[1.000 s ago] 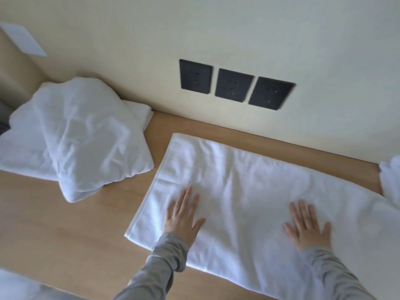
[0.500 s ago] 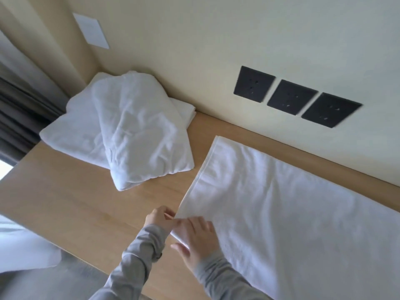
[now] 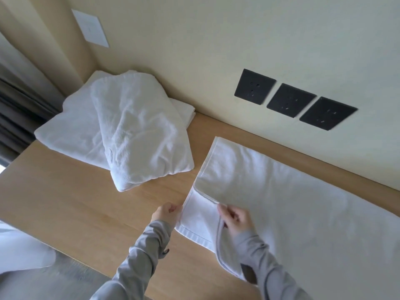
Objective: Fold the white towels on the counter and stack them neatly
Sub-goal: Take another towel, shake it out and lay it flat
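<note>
The left hand (image 3: pixel 167 214), fingers curled, pinches the edge of the lower layer of the white towel (image 3: pixel 281 191) spread on the wooden counter (image 3: pixel 75 202). The right hand (image 3: pixel 236 219), just beside it, grips the upper layer's corner, raised off the lower layer. A loose towel pile (image 3: pixel 129 137) lies beyond the left hand. Three black wall sockets (image 3: pixel 291 100) sit beyond the right hand.

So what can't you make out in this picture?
Towel: right end cut off by the head view's edge.
Pile: its crumpled top covers what lies beneath, so the count is unclear.
White shape, lower left: cut by the edge, unidentifiable.
Left hand: fingertips curled out of sight at the towel's edge.
Right hand: the layer it lifts hides what lies beneath.
</note>
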Demonstrator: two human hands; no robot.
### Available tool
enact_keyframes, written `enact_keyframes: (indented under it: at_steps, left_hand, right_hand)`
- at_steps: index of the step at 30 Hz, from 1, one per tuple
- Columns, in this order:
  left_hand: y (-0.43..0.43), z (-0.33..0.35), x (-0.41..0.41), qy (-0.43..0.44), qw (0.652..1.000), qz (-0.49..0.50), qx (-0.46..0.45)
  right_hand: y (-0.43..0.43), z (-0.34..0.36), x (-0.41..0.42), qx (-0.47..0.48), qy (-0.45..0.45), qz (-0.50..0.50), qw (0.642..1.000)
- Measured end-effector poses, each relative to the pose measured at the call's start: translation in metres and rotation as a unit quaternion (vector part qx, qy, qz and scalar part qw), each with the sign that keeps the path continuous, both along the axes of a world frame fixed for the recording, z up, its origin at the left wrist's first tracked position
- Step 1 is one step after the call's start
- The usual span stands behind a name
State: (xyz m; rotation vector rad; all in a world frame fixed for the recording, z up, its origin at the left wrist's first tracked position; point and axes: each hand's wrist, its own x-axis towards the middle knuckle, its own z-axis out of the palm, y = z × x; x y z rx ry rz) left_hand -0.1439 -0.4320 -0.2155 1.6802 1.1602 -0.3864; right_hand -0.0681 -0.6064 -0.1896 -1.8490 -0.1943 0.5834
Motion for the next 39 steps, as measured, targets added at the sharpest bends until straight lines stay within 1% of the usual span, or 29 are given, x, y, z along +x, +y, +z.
enact_keyframes:
  at_steps: [4, 7, 8, 10, 14, 16, 17, 18, 19, 20, 22, 23, 24, 26, 28, 30, 32, 33, 35, 39]
  left_hand:
    - [-0.006, -0.001, 0.006, -0.025, 0.993, 0.057, -0.097]
    - [-0.009, 0.005, 0.004, -0.065, 0.977, 0.102, -0.177]
    - [-0.008, 0.007, 0.003, -0.069, 0.975, 0.107, -0.185]
    - [-0.005, 0.009, 0.0, -0.072, 0.975, 0.098, -0.184]
    - [-0.001, 0.013, -0.005, -0.058, 0.963, 0.069, -0.254]
    - [-0.003, 0.012, -0.005, -0.045, 0.962, 0.061, -0.262]
    - [-0.004, 0.01, -0.006, -0.042, 0.966, 0.06, -0.247]
    - [-0.005, 0.006, -0.007, -0.038, 0.975, 0.053, -0.213]
    - [-0.006, 0.003, -0.008, -0.03, 0.986, 0.035, -0.162]
    - [-0.007, 0.0, -0.009, -0.016, 0.994, 0.011, -0.104]
    - [-0.011, -0.002, -0.009, 0.001, 0.999, -0.037, -0.012]
    - [-0.014, -0.004, -0.008, -0.006, 0.998, -0.057, 0.01]
    - [-0.019, -0.004, -0.005, -0.018, 0.997, -0.071, 0.023]
    - [-0.03, -0.004, 0.001, -0.029, 0.992, -0.104, 0.057]
    - [-0.045, -0.004, 0.003, -0.016, 0.979, -0.158, 0.126]
    - [-0.057, -0.006, -0.001, -0.014, 0.964, -0.185, 0.189]
    - [-0.063, -0.009, -0.006, -0.033, 0.963, -0.179, 0.198]
    - [-0.064, -0.01, -0.009, -0.048, 0.967, -0.168, 0.186]
    - [-0.061, -0.011, -0.012, -0.079, 0.974, -0.134, 0.164]
    - [-0.051, -0.007, -0.02, -0.131, 0.977, -0.039, 0.163]
  right_hand:
    - [-0.017, 0.026, 0.031, 0.052, 0.065, 0.025, 0.996]
    - [-0.006, 0.025, 0.019, 0.009, 0.087, 0.06, 0.994]
    - [0.0, 0.021, 0.012, -0.003, 0.086, 0.069, 0.994]
    - [0.009, 0.014, 0.001, -0.018, 0.093, 0.057, 0.994]
    - [0.01, 0.014, -0.002, -0.04, 0.044, 0.022, 0.998]
    - [0.001, 0.03, 0.012, -0.031, 0.018, -0.013, 0.999]
    - [-0.008, 0.044, 0.025, -0.015, 0.008, -0.057, 0.998]
    - [-0.022, 0.062, 0.04, -0.001, -0.016, -0.109, 0.994]
    - [-0.038, 0.084, 0.056, -0.001, -0.072, -0.157, 0.985]
    - [-0.055, 0.106, 0.07, -0.009, -0.154, -0.192, 0.969]
    - [-0.074, 0.143, 0.085, -0.033, -0.312, -0.213, 0.925]
    - [-0.073, 0.149, 0.084, -0.04, -0.352, -0.203, 0.913]
    - [-0.062, 0.146, 0.078, -0.049, -0.364, -0.183, 0.912]
    - [-0.03, 0.116, 0.056, -0.065, -0.348, -0.118, 0.928]
    - [-0.003, 0.069, 0.032, -0.098, -0.311, -0.052, 0.944]
    - [0.009, 0.021, 0.014, -0.145, -0.248, 0.016, 0.958]
    - [0.013, -0.012, 0.001, -0.179, -0.187, 0.065, 0.964]
    - [0.014, -0.021, -0.003, -0.181, -0.174, 0.071, 0.965]
    - [0.015, -0.027, -0.006, -0.164, -0.172, 0.051, 0.97]
    - [0.018, -0.013, -0.003, -0.125, -0.187, -0.03, 0.974]
